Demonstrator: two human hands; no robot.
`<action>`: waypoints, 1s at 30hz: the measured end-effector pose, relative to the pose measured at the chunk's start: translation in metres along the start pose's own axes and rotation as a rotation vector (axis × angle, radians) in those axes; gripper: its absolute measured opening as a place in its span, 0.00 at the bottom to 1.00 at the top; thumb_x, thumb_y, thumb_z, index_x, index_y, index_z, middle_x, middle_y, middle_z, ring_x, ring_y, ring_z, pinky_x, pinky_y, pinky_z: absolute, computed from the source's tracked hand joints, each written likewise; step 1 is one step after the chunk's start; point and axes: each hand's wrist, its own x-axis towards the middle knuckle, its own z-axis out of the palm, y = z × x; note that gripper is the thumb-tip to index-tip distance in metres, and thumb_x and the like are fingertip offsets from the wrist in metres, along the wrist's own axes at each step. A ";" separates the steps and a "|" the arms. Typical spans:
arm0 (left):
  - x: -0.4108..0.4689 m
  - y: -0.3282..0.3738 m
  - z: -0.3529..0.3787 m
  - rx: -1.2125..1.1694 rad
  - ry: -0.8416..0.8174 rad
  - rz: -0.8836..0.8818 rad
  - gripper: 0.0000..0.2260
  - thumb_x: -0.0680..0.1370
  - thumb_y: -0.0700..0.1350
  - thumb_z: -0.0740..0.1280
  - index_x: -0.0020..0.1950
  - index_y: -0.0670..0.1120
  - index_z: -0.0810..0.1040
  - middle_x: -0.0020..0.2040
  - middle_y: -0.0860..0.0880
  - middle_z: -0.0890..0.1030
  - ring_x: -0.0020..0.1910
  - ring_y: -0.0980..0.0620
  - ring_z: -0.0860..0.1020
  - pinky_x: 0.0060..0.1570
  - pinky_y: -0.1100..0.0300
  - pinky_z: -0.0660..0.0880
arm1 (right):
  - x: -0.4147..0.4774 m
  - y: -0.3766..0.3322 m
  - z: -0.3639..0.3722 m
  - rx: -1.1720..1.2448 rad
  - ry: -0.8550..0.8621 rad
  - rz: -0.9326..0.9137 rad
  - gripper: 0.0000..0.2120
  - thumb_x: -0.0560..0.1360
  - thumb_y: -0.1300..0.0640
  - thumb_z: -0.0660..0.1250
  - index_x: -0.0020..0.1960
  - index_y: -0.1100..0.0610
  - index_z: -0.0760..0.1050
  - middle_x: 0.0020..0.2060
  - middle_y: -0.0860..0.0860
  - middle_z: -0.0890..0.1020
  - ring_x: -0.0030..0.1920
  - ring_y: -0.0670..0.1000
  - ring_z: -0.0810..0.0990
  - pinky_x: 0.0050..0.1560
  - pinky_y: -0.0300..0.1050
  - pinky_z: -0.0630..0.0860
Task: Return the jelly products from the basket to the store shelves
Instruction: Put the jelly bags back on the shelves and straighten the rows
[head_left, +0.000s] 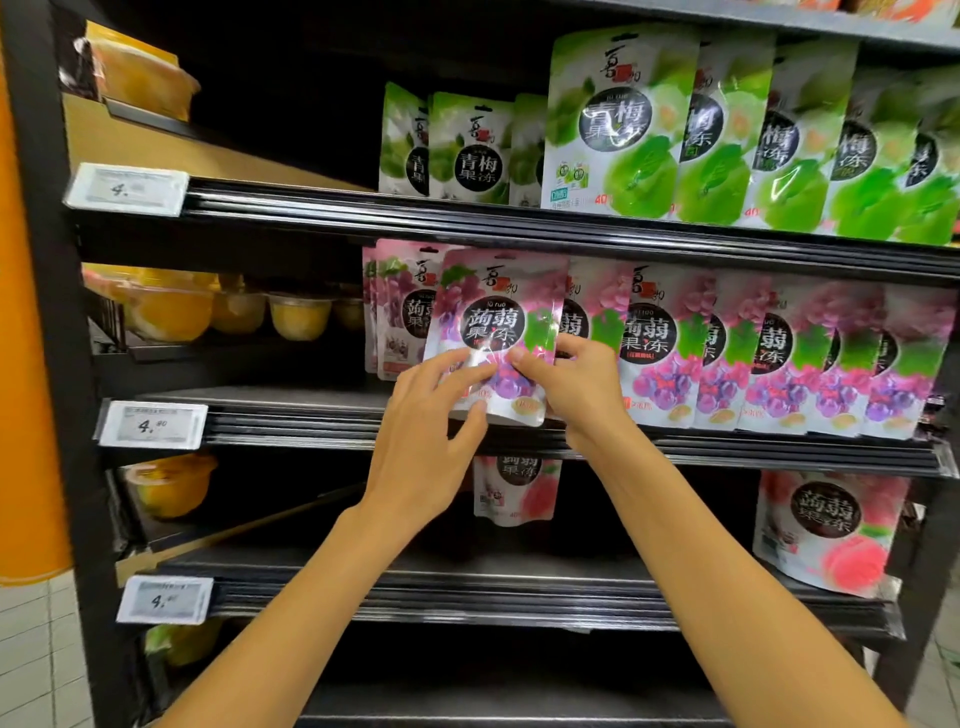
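Observation:
A purple grape jelly pouch (496, 317) stands upright at the front of the middle shelf (311, 421), among other grape pouches (779, 358). My left hand (431, 436) holds its lower left part, thumb under the bottom edge and fingers on the front. My right hand (576, 384) pinches its lower right side. The basket is out of view.
Green plum jelly pouches (623, 124) fill the shelf above. Peach pouches (826, 530) sit on the shelf below. Yellow fruit cups (234, 312) stand at the left of the shelves. White price tags (150, 423) hang on the shelf rails.

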 end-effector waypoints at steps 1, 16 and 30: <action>0.002 0.001 0.000 0.002 -0.005 -0.001 0.16 0.81 0.47 0.63 0.68 0.57 0.74 0.71 0.59 0.68 0.70 0.59 0.62 0.66 0.62 0.60 | 0.003 -0.002 0.001 -0.001 0.021 -0.006 0.03 0.72 0.62 0.75 0.45 0.56 0.82 0.36 0.52 0.86 0.38 0.50 0.86 0.40 0.46 0.80; -0.009 -0.002 0.017 0.045 -0.097 -0.020 0.17 0.79 0.45 0.65 0.67 0.57 0.75 0.74 0.55 0.66 0.70 0.54 0.68 0.67 0.46 0.70 | -0.014 0.012 -0.017 -0.555 0.127 -0.247 0.11 0.74 0.56 0.72 0.56 0.57 0.80 0.38 0.45 0.82 0.39 0.39 0.81 0.47 0.42 0.81; -0.009 0.005 0.028 0.135 -0.129 -0.006 0.19 0.78 0.45 0.66 0.70 0.54 0.73 0.76 0.53 0.63 0.73 0.51 0.65 0.71 0.50 0.66 | -0.022 0.018 -0.023 -0.567 0.236 -0.199 0.09 0.73 0.55 0.74 0.52 0.50 0.79 0.33 0.41 0.81 0.39 0.44 0.83 0.45 0.52 0.82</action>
